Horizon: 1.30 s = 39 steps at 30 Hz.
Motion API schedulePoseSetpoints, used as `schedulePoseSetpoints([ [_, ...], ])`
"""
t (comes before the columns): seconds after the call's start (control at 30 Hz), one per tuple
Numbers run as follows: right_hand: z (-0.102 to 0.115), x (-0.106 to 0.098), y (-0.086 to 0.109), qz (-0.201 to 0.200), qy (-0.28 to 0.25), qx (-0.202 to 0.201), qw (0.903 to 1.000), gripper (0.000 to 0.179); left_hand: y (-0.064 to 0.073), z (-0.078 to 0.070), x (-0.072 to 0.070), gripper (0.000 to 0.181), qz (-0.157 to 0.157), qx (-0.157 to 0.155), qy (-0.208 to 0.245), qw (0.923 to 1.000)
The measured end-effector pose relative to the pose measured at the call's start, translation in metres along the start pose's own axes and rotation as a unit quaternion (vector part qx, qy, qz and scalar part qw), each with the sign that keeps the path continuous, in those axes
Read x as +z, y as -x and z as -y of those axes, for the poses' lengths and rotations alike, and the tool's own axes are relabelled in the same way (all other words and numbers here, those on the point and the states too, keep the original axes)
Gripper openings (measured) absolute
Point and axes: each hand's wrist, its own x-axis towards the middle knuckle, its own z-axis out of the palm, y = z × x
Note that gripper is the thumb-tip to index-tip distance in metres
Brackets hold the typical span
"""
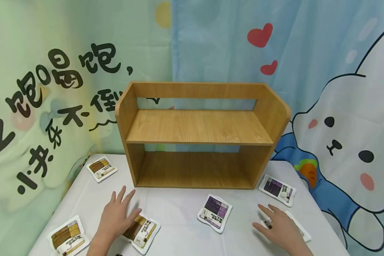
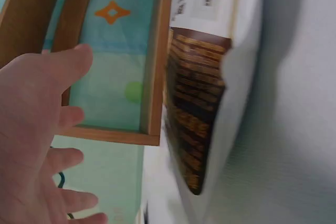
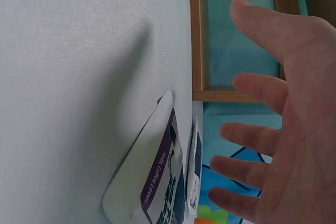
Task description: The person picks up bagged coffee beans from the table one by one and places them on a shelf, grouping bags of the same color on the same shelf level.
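Stretching from the front edge of the shelf (image 1: 198, 126), table (image 1: 179, 227) separates pouches (image 1: 214, 213); left hand (image 1: 116, 216) and right hand (image 1: 281, 227) spread, gripping nothing.

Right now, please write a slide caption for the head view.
Empty left hand and right hand above scattered packets, before a wooden shelf.

Shelf (image 1: 198, 127) at the back edge of the worktop (image 1: 176, 220); one packet (image 1: 102, 168) by the back left corner; two packets (image 1: 68, 237) toward the front left; another packet (image 1: 215, 213) before the shelf; a pair of packets (image 1: 277, 190) by the right edge.
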Motion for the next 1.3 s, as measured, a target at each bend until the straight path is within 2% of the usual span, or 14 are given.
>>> schedulePoseSetpoints([
  [0.13,-0.001,0.001,0.0,0.01,-0.026,0.003,0.9996,0.075,-0.005,-0.002,-0.008,0.06,-0.038,-0.002,0.0,0.9993],
  [0.27,-0.006,0.002,-0.002,0.005,-0.043,0.003,0.999,0.07,-0.011,-0.004,-0.016,0.055,-0.094,-0.006,0.011,0.9955],
  [0.43,-0.011,-0.005,-0.009,0.02,-0.063,0.016,0.9977,0.069,-0.022,-0.006,-0.028,0.052,-0.182,0.012,0.04,0.9823],
  [0.53,-0.012,-0.012,-0.014,0.031,-0.072,0.032,0.9964,0.068,-0.031,-0.007,-0.038,0.051,-0.223,0.021,0.048,0.9735],
  [0.77,-0.009,-0.017,-0.02,0.037,-0.093,0.042,0.9941,0.066,-0.053,-0.011,-0.067,0.051,-0.263,0.034,0.065,0.962],
  [0.9,-0.003,-0.014,-0.023,0.029,-0.113,0.03,0.9927,0.061,-0.066,-0.015,-0.082,0.05,-0.295,0.049,0.083,0.9507],
  [1.03,-0.001,-0.013,-0.026,0.019,-0.108,0.022,0.9937,0.058,-0.08,-0.02,-0.096,0.051,-0.321,0.058,0.095,0.9404],
  [1.3,-0.012,-0.023,-0.033,0.034,-0.078,0.01,0.9963,0.058,-0.107,-0.035,-0.128,0.057,-0.332,0.076,0.111,0.9335],
])
